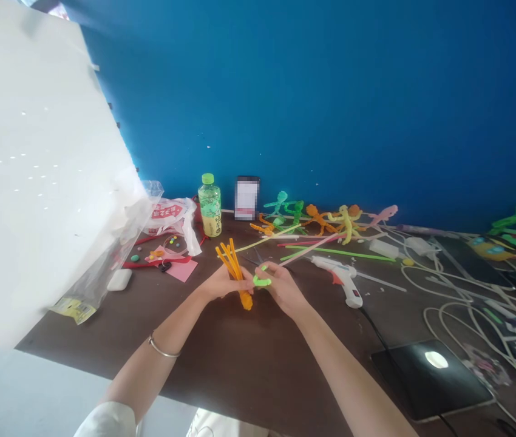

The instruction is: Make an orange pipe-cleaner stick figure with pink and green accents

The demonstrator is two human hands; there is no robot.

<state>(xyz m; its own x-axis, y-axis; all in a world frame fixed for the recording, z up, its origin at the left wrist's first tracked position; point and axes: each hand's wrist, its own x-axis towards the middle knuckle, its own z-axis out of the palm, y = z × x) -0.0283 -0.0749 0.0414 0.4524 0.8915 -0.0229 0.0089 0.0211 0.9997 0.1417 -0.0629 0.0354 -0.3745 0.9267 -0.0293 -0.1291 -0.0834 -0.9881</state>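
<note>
My left hand [218,283] is closed round a bundle of orange pipe cleaners [231,260]. Their straight ends fan upward, and a wound orange lump [246,300] pokes out below the fingers. Close beside it, my right hand [286,292] pinches a short, bent, bright green pipe cleaner [262,282] near the orange bundle. Whether the green piece touches the bundle, I cannot tell. Just beyond the hands lie loose pipe cleaners, among them a long green one [358,254] and a pale pink one [310,247].
Pipe-cleaner figures, such as a yellow one [345,223], stand along the blue wall. A drink bottle [210,206] and a phone [247,199] are at the back. To the right are a glue gun [342,276], a dark tablet [422,382] and looping white cables. Plastic bags [171,215] lie left.
</note>
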